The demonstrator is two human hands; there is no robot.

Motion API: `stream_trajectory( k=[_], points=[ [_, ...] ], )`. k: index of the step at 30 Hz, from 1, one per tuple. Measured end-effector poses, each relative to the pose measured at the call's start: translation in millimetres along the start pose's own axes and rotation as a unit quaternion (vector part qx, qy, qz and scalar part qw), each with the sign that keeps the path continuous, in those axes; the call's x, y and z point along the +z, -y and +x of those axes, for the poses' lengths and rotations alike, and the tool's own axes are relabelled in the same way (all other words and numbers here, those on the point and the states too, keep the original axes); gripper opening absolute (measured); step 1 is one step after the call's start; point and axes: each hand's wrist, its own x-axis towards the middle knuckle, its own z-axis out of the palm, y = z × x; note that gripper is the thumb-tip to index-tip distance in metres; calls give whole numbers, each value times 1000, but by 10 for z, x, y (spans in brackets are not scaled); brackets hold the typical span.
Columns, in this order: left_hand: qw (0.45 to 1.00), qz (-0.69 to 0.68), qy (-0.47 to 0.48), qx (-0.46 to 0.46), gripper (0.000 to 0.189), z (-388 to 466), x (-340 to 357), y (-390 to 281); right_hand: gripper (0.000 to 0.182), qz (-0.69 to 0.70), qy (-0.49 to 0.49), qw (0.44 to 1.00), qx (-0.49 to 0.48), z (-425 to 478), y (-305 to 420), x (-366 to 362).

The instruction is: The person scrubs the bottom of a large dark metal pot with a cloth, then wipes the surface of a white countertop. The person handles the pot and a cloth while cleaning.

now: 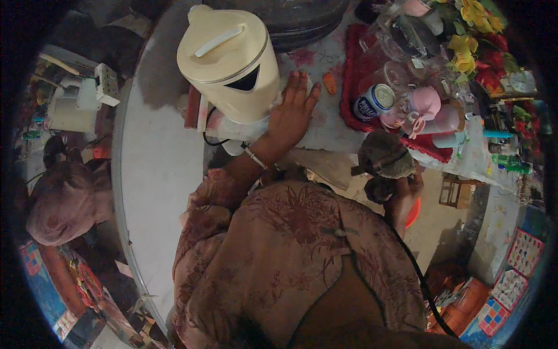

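Note:
My left hand (290, 111) lies palm down with its fingers apart on the patterned tabletop (324, 133), beside a cream electric kettle (237, 56) with a closed lid. An orange piece (330, 83), too small to name, lies just past its fingertips. My right hand (405, 192), at the table's front edge, holds a crumpled grey-brown cloth (386, 156); part of the hand is hidden behind it. Near that hand, a blue and silver can (373, 102) and a pink bottle (442, 117) are on a red tray (352, 78).
Clear plastic containers (394, 74) crowd the tray, with artificial yellow flowers (463, 52) beyond. A large dark round vessel (301, 22) stands behind the kettle. A black cord (211, 133) loops below the kettle. On the right, a small wooden stool-like object (454, 193) is on the floor.

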Motion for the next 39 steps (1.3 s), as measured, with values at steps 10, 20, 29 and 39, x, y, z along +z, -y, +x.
stream_trajectory(
  k=[10,20,29,39],
  points=[
    [980,-118,163,-10,36,481,138,-96,29,-28,-70,997,11,-289,124,51],
    [974,-198,96,48,39,317,351,-31,36,-66,-22,997,-34,-228,224,179],
    [957,-289,2,32,33,-648,-392,165,34,-328,100,866,-363,1159,-10,1492],
    [960,-248,67,-109,43,-1588,-526,459,38,-646,284,643,-297,1707,-826,2161]
  ],
)
